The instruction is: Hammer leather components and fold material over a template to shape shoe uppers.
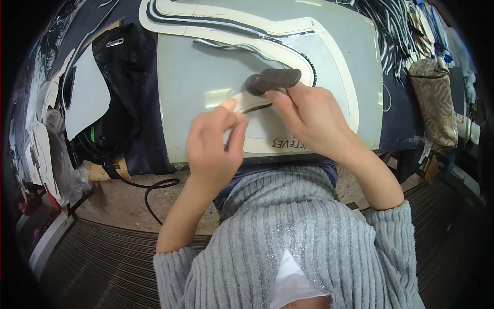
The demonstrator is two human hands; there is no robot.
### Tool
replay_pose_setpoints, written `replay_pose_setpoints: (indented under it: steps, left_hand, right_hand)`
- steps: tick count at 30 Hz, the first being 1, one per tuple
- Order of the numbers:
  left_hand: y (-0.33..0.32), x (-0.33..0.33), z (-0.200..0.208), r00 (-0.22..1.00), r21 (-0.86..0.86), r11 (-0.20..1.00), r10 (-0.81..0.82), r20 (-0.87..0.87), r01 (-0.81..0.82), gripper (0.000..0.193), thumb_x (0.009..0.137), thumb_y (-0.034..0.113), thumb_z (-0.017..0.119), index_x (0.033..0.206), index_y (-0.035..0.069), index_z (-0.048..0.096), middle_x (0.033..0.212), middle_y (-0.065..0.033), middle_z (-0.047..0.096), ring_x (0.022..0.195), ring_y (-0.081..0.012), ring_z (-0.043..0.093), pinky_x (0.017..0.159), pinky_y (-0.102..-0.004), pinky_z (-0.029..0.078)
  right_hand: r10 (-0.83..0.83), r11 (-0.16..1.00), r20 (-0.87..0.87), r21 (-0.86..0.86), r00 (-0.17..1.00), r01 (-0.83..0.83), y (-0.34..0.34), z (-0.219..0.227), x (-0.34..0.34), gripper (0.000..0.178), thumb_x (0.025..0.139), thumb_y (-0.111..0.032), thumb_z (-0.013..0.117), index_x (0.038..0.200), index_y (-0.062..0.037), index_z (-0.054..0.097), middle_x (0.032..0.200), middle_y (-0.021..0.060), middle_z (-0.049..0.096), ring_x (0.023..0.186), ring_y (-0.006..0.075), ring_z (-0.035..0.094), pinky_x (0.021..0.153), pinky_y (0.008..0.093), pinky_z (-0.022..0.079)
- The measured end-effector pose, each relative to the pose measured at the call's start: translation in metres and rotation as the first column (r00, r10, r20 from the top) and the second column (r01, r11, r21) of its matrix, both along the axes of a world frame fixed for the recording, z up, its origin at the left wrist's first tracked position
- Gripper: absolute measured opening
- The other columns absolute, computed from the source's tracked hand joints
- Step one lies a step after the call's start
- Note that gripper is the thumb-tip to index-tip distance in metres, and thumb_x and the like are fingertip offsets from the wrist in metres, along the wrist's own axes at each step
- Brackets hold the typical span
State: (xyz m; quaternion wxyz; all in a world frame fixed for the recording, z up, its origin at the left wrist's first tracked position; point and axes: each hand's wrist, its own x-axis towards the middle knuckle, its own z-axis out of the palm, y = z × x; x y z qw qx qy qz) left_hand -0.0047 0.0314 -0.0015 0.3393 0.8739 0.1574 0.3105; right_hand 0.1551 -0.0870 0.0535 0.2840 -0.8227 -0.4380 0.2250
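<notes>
A dark grey hammer-like tool (275, 79), with a rounded end and a broad body, is gripped in my right hand (311, 116). Its lower part is hidden by the fingers. My left hand (218, 139) is closed, thumb and fingertips pinched at the edge of a cream curved piece (246, 103) with a dark border. Both hands are over a large cream template (339, 67) with a curved outline. Along its inner curve runs a black and white strip (221, 23), and a loose grey strip (242, 47) lies just inside.
The pale grey work board (180, 77) rests on a dark blue-covered table. Left of it are a black fabric bag (121, 67) and a white panel (87, 98). On the right, hanging strips (391, 36) bunch near a patterned pouch (434, 100). A black cord (149, 193) dangles below.
</notes>
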Motion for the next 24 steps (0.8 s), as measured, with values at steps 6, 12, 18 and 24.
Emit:
replay_pose_setpoints:
  steps: [6, 12, 18, 24]
  left_hand:
    - [0.004, -0.008, -0.006, 0.994, -0.020, 0.996, -0.086, 0.070, 0.087, 0.047, 0.077, -0.004, 0.075, 0.121, 0.003, 0.060, 0.094, -0.0065, 0.070, 0.081, -0.0235, 0.062, 0.071, -0.0331, 0.052]
    - [0.009, -0.008, -0.003, 0.990, 0.086, 0.987, -0.138, 0.042, 0.134, 0.049, 0.078, -0.006, 0.074, 0.124, 0.002, 0.060, 0.096, -0.0109, 0.068, 0.081, -0.0254, 0.062, 0.069, -0.0347, 0.050]
    - [0.007, -0.007, -0.008, 0.982, 0.123, 0.982, -0.155, 0.105, 0.141, 0.047, 0.078, -0.006, 0.073, 0.123, 0.002, 0.061, 0.097, -0.0122, 0.065, 0.080, -0.0260, 0.061, 0.067, -0.0346, 0.050]
    - [0.009, -0.010, -0.010, 0.982, 0.122, 0.982, -0.159, 0.098, 0.147, 0.047, 0.079, -0.006, 0.073, 0.123, 0.002, 0.060, 0.096, -0.0113, 0.066, 0.081, -0.0261, 0.062, 0.069, -0.0338, 0.050]
  right_hand:
    - [0.005, 0.999, 0.009, -0.047, 1.000, -0.005, 0.001, 0.005, -0.001, 0.034, 0.099, -0.030, 0.055, 0.083, 0.0002, 0.058, 0.057, 0.0175, 0.058, 0.056, 0.0387, 0.060, 0.055, 0.0473, 0.047]
    - [0.101, 0.993, 0.108, -0.077, 0.989, -0.093, -0.002, 0.028, -0.010, 0.029, 0.099, -0.027, 0.056, 0.085, -0.0010, 0.055, 0.060, 0.0146, 0.060, 0.055, 0.0341, 0.061, 0.051, 0.0435, 0.047]
    - [0.225, 0.948, 0.258, -0.281, 0.940, -0.149, -0.004, 0.030, -0.021, 0.031, 0.098, -0.027, 0.058, 0.081, -0.0020, 0.052, 0.061, 0.0126, 0.062, 0.053, 0.0310, 0.063, 0.048, 0.0394, 0.048]
    - [0.223, 0.964, 0.296, -0.210, 0.929, -0.165, -0.009, 0.030, -0.024, 0.033, 0.097, -0.029, 0.060, 0.080, -0.0021, 0.050, 0.059, 0.0130, 0.061, 0.050, 0.0309, 0.063, 0.046, 0.0399, 0.048]
